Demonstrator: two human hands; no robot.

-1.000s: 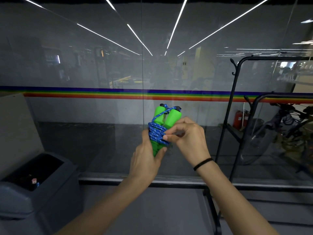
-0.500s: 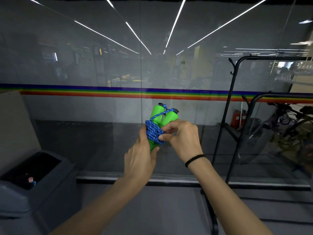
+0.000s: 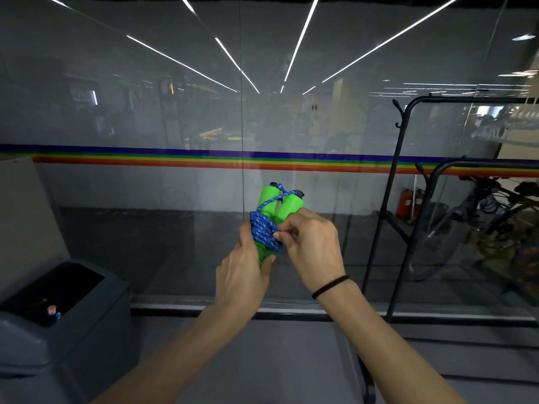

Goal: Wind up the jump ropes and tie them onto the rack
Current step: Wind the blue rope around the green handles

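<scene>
A jump rope (image 3: 278,211) with two bright green handles and a blue speckled cord is held upright in front of me at chest height. The cord is wound in several turns around the middle of the paired handles. My left hand (image 3: 243,275) grips the handles' lower ends from below. My right hand (image 3: 313,247) pinches the cord at the right side of the coil with thumb and fingertips. The black metal rack (image 3: 399,158) stands to the right, apart from my hands, with hooks at its top corner.
A glass wall with a rainbow stripe (image 3: 175,158) runs straight ahead. A dark grey bin (image 3: 58,322) with an open top sits at the lower left. Behind the glass at right are a bicycle (image 3: 478,217) and a red fire extinguisher (image 3: 407,201).
Both hands and the rope have stayed close together in the middle of the view; my right fingers have shifted slightly on the coil. The view has drifted a little.
</scene>
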